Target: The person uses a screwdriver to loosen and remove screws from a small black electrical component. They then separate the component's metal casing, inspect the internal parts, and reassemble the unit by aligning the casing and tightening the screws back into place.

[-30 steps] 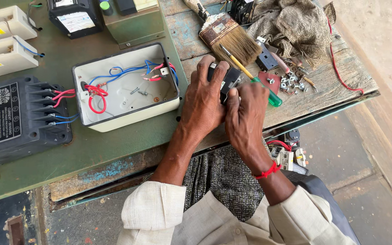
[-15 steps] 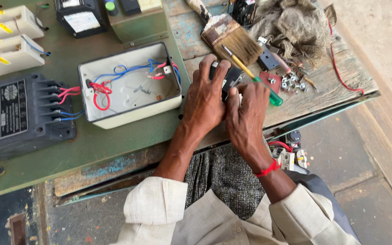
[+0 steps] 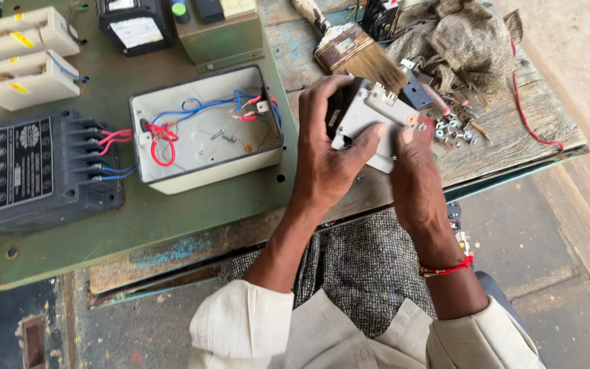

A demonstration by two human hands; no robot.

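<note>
Both of my hands hold a small grey and black electrical switch unit point(image 3: 367, 116) lifted above the wooden bench. My left hand point(image 3: 329, 147) wraps around its left side with the thumb across its pale back plate. My right hand point(image 3: 414, 164) grips its right lower edge, fingertips pressed on the plate. An open pale plastic box point(image 3: 206, 178) with red and blue wires inside sits just left of my hands on the green metal board point(image 3: 172, 219).
A black terminal block unit point(image 3: 42, 171) lies at the left, two cream fuse holders point(image 3: 25, 58) behind it. A paint brush point(image 3: 356, 51), a crumpled rag point(image 3: 466, 41), loose screws point(image 3: 452, 130) and a red wire point(image 3: 534, 116) lie on the bench at the right.
My hands have lifted the switch unit off the bench and turned it so its pale back faces up. The camera has come closer.
</note>
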